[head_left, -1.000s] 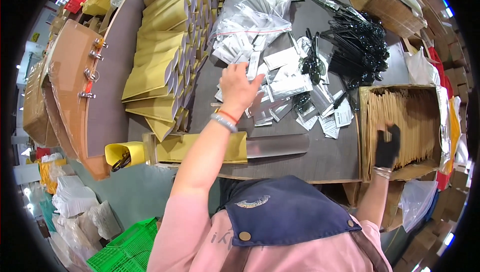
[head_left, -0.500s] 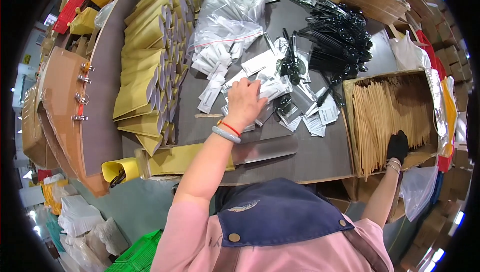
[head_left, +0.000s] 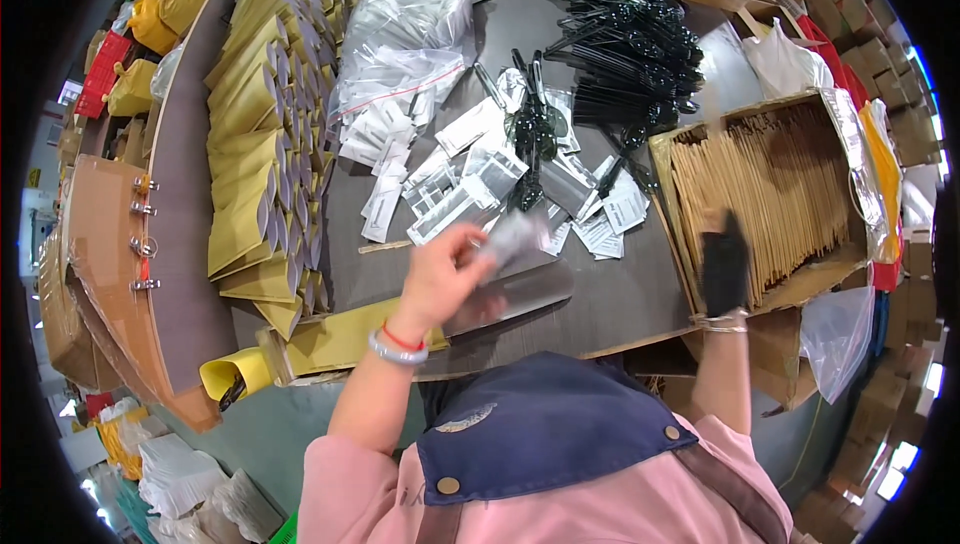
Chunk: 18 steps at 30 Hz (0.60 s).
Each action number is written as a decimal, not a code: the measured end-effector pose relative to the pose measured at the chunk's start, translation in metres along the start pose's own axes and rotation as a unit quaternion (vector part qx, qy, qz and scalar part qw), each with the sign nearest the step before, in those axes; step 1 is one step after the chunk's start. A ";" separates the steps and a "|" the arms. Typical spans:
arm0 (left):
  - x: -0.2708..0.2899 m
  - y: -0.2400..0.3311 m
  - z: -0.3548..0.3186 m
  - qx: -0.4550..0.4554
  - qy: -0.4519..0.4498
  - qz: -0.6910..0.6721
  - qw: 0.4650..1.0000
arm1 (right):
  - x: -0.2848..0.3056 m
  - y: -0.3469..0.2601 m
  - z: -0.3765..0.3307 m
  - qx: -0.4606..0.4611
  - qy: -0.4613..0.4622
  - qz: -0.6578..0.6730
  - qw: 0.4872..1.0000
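Note:
My left hand [head_left: 445,282] is closed on a small pale packet [head_left: 515,240], blurred by motion, above the near part of the table. Beyond it lie a heap of white sachets [head_left: 480,179] and some black plastic spoons [head_left: 535,124]. My right hand [head_left: 725,269], in a black glove with bare fingertips, is over the near left corner of a cardboard box [head_left: 858,159] full of thin wooden sticks [head_left: 790,189]. A blurred wooden stick [head_left: 712,149] rises from its fingers past the other sticks. Below my left hand lie a yellow sleeve [head_left: 345,329] and a grey strip [head_left: 535,292].
Rows of folded gold paper sleeves [head_left: 245,174] stand along the left. A clear bag of sachets [head_left: 415,9] and a pile of black spoons [head_left: 640,54] lie at the back. A yellow holder [head_left: 235,376] is at the front left edge, and a clear bag [head_left: 838,339] hangs front right.
My left hand has lifted off the sachet heap and drawn back toward me with a packet. My right hand has moved left inside the box, a stick now rising from its fingers.

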<state>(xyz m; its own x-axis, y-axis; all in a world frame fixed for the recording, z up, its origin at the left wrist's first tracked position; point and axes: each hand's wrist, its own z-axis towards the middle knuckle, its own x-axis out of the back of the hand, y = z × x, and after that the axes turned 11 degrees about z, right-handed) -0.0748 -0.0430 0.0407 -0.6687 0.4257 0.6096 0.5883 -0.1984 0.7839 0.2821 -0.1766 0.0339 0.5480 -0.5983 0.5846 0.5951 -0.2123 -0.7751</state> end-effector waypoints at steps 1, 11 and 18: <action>0.000 -0.002 -0.013 0.011 -0.077 0.009 0.997 | -0.020 -0.009 -0.005 0.074 -0.074 0.014 0.994; -0.071 0.032 0.005 -0.217 -0.007 0.079 0.973 | -0.091 0.005 -0.013 -0.053 -0.086 -0.146 0.984; -0.127 0.045 0.052 -0.236 0.034 0.104 0.966 | -0.087 -0.026 -0.023 -0.160 -0.125 0.105 0.974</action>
<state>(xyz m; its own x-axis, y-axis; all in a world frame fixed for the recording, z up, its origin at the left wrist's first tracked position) 0.0598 -0.0603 -0.0078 -0.5967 0.2773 0.7530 0.4511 -0.6602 0.6006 0.2054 -0.1374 -0.0026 0.7872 -0.4560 0.4152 0.2636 -0.3598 -0.8950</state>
